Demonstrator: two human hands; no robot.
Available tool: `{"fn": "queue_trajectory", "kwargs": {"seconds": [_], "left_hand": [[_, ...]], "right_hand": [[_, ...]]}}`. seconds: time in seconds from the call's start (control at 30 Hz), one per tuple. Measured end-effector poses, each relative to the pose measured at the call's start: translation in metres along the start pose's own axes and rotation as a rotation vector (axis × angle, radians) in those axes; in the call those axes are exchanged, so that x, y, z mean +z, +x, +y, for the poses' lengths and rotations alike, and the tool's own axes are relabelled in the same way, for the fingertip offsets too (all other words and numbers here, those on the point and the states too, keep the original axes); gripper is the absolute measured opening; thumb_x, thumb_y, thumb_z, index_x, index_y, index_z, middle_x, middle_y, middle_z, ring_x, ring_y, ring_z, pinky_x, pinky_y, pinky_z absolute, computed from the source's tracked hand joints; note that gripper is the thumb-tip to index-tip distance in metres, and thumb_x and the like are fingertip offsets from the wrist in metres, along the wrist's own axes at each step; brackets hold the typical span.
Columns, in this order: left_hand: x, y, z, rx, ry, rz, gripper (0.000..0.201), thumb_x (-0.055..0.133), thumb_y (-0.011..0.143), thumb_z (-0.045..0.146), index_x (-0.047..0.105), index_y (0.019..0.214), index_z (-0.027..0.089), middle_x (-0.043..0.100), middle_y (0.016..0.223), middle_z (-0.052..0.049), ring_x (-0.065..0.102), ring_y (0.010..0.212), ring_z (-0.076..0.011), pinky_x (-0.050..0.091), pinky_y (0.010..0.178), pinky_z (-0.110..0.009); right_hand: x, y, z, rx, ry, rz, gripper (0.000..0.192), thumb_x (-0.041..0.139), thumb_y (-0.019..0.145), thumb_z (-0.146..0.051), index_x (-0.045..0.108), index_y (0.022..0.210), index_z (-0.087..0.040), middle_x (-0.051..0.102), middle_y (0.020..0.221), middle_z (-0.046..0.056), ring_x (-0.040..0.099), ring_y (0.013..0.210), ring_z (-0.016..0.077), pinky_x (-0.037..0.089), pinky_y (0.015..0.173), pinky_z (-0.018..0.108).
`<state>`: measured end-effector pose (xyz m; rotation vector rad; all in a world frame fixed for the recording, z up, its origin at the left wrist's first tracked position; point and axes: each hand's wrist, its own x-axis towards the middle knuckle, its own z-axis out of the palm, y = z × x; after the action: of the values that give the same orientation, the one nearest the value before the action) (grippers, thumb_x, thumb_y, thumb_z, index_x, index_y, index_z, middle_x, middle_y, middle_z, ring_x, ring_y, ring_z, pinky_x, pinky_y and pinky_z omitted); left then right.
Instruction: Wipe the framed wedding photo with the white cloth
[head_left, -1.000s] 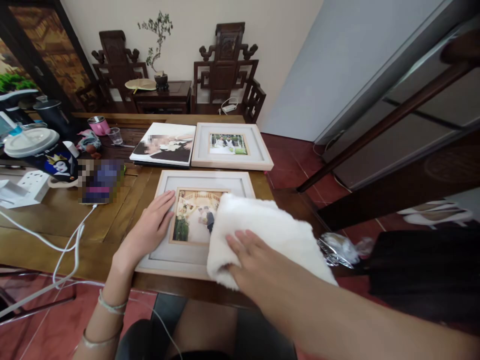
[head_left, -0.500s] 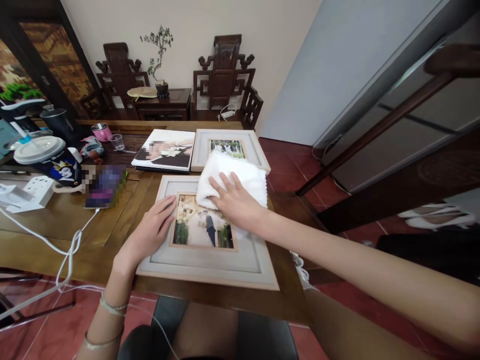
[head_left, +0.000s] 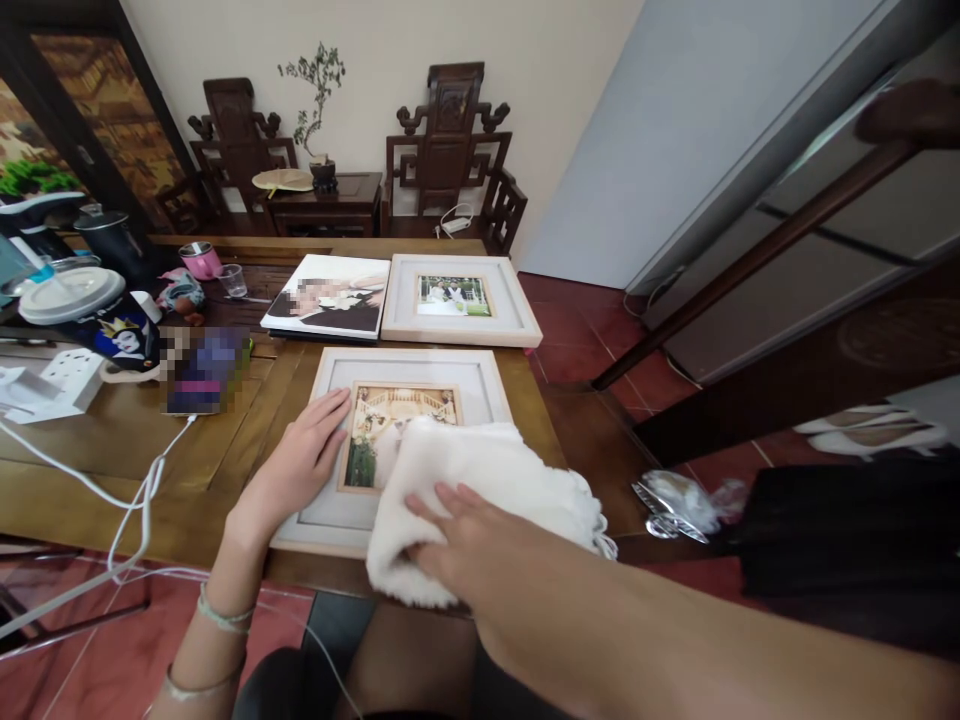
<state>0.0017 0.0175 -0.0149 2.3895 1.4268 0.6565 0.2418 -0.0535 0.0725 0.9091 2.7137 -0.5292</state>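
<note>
A light wooden picture frame (head_left: 318,523) lies flat on the table before me, a wedding photo in its middle. My left hand (head_left: 304,455) rests along its left side, fingers stretched out flat and close to the photo. A folded white cloth (head_left: 480,465) covers the frame's lower right part and hangs past its front edge. On the cloth is my right hand (head_left: 457,540), pressing down with the fingers slightly bent and gripping it. The cloth and my right forearm hide the frame's lower right corner and part of the photo.
Behind stand a second photo frame (head_left: 517,310) and a white-edged photo panel (head_left: 322,300). To the left are a phone (head_left: 206,370) on a white cable (head_left: 139,500), a lidded cup (head_left: 112,320), a pink mug (head_left: 199,261) and a clear cup (head_left: 233,281). A wooden chair rail (head_left: 750,270) rises at right.
My right hand has swept the white cloth from the frame's upper right down toward me to its lower right corner. The rear frame is uncovered now. My left hand stays in place.
</note>
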Motion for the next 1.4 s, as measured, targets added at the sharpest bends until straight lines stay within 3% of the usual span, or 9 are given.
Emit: {"fn": "queue_trajectory", "kwargs": {"seconds": [0.13, 0.33, 0.43, 0.57, 0.67, 0.83, 1.13, 1.33, 1.4], "left_hand": [[-0.001, 0.001, 0.001, 0.021, -0.015, 0.007, 0.046, 0.035, 0.100, 0.033, 0.048, 0.141, 0.017, 0.044, 0.150, -0.012, 0.038, 0.141, -0.0254, 0.030, 0.117, -0.049], [-0.003, 0.002, 0.003, 0.037, -0.008, 0.002, 0.045, 0.035, 0.100, 0.031, 0.051, 0.139, 0.016, 0.045, 0.150, -0.012, 0.037, 0.141, -0.0241, 0.030, 0.118, -0.048], [-0.002, 0.002, 0.002, 0.039, -0.009, 0.017, 0.045, 0.035, 0.100, 0.031, 0.050, 0.140, 0.015, 0.045, 0.150, -0.013, 0.037, 0.141, -0.0237, 0.030, 0.118, -0.047], [0.000, 0.000, 0.000, 0.024, -0.006, 0.020, 0.046, 0.035, 0.100, 0.031, 0.048, 0.140, 0.013, 0.045, 0.149, -0.014, 0.037, 0.141, -0.0240, 0.030, 0.118, -0.047], [0.000, 0.000, 0.000, 0.018, -0.006, 0.021, 0.046, 0.034, 0.100, 0.031, 0.049, 0.140, 0.013, 0.045, 0.149, -0.013, 0.038, 0.141, -0.0238, 0.030, 0.118, -0.046], [0.000, -0.001, 0.000, -0.002, -0.007, 0.005, 0.045, 0.033, 0.101, 0.030, 0.048, 0.141, 0.016, 0.044, 0.150, -0.011, 0.036, 0.142, -0.0230, 0.031, 0.117, -0.047], [-0.001, -0.002, 0.000, -0.004, -0.020, -0.003, 0.044, 0.034, 0.101, 0.031, 0.048, 0.141, 0.018, 0.043, 0.151, -0.011, 0.036, 0.142, -0.0243, 0.031, 0.117, -0.049], [0.001, -0.003, -0.003, 0.014, -0.043, 0.024, 0.044, 0.033, 0.100, 0.027, 0.047, 0.141, 0.017, 0.044, 0.150, -0.011, 0.036, 0.141, -0.0232, 0.030, 0.117, -0.049], [0.001, -0.003, -0.002, 0.005, -0.032, 0.020, 0.045, 0.033, 0.100, 0.027, 0.046, 0.141, 0.016, 0.044, 0.150, -0.012, 0.036, 0.141, -0.0233, 0.031, 0.117, -0.049]], "right_hand": [[-0.005, 0.037, 0.037, 0.156, -0.144, 0.088, 0.066, 0.054, 0.072, 0.003, 0.056, 0.136, -0.013, 0.035, 0.152, 0.020, 0.034, 0.138, 0.0396, 0.033, 0.111, 0.051], [-0.004, 0.078, 0.083, 0.179, -0.445, 0.279, 0.053, 0.059, 0.076, 0.001, 0.061, 0.128, -0.009, 0.028, 0.155, 0.022, 0.023, 0.141, 0.0458, 0.026, 0.111, 0.062], [-0.002, 0.070, 0.065, 0.165, -0.406, 0.225, 0.049, 0.055, 0.080, -0.001, 0.062, 0.128, -0.010, 0.028, 0.155, 0.022, 0.026, 0.140, 0.0454, 0.029, 0.109, 0.061], [-0.010, 0.036, 0.016, 0.089, -0.199, -0.067, 0.076, 0.075, 0.064, -0.008, 0.055, 0.137, -0.013, 0.024, 0.156, 0.025, 0.025, 0.139, 0.0498, 0.034, 0.107, 0.061], [-0.020, 0.013, -0.007, -0.030, -0.074, -0.178, 0.062, 0.070, 0.067, -0.007, 0.064, 0.128, -0.016, 0.031, 0.154, 0.019, 0.033, 0.137, 0.0438, 0.040, 0.106, 0.055], [-0.018, 0.016, 0.002, -0.075, 0.070, -0.063, 0.053, 0.054, 0.075, -0.001, 0.066, 0.124, -0.018, 0.044, 0.148, 0.011, 0.042, 0.134, 0.0362, 0.046, 0.103, 0.046], [-0.014, 0.093, 0.069, 0.162, -0.417, 0.238, 0.056, 0.061, 0.079, -0.003, 0.055, 0.135, -0.009, 0.024, 0.157, 0.019, 0.016, 0.142, 0.0464, 0.023, 0.113, 0.060], [-0.011, 0.081, 0.033, 0.144, -0.364, 0.198, 0.042, 0.053, 0.086, -0.005, 0.063, 0.126, -0.012, 0.032, 0.154, 0.021, 0.028, 0.139, 0.0448, 0.029, 0.110, 0.061], [-0.013, 0.064, 0.013, 0.081, -0.280, 0.079, 0.046, 0.066, 0.078, -0.010, 0.066, 0.123, -0.013, 0.033, 0.154, 0.021, 0.029, 0.138, 0.0467, 0.031, 0.109, 0.062]]}}
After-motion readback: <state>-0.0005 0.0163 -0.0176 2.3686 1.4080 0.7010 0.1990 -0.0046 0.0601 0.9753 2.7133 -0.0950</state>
